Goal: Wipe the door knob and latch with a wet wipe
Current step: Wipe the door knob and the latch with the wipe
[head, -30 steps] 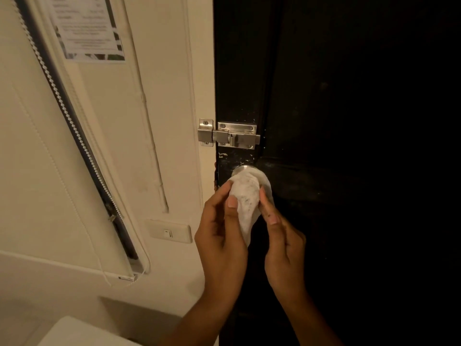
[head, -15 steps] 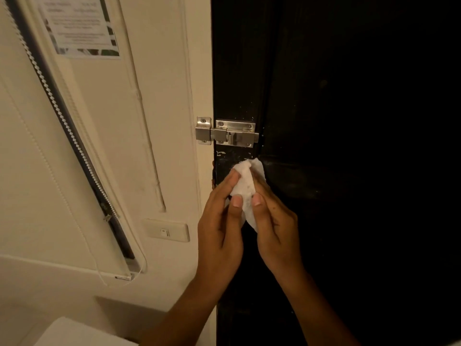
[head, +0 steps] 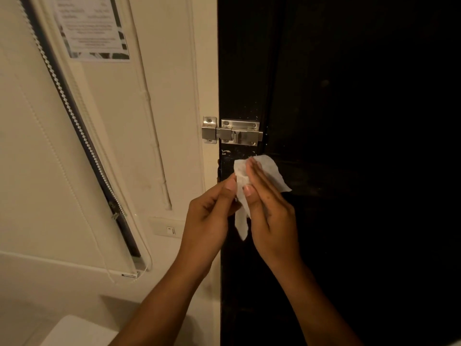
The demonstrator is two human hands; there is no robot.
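Observation:
A white wet wipe (head: 270,171) is held between both hands in front of the dark door (head: 349,146), just below the latch. My left hand (head: 209,218) pinches its left edge with thumb and fingers. My right hand (head: 270,216) grips it from the right, fingers laid over the cloth. A tail of the wipe hangs down between the hands. The silver slide latch (head: 233,133) spans the door edge and the frame, bolt pushed across. The door knob is hidden behind the wipe and hands.
A cream wall (head: 174,83) with a light switch (head: 169,229) lies left of the door. A roller blind with a bead chain (head: 74,121) and a taped paper notice (head: 92,28) are further left. A white surface (head: 74,333) shows at the bottom left.
The wipe has come off the knob and spread wider to the right. Both hands have shifted slightly upward and are regripping it.

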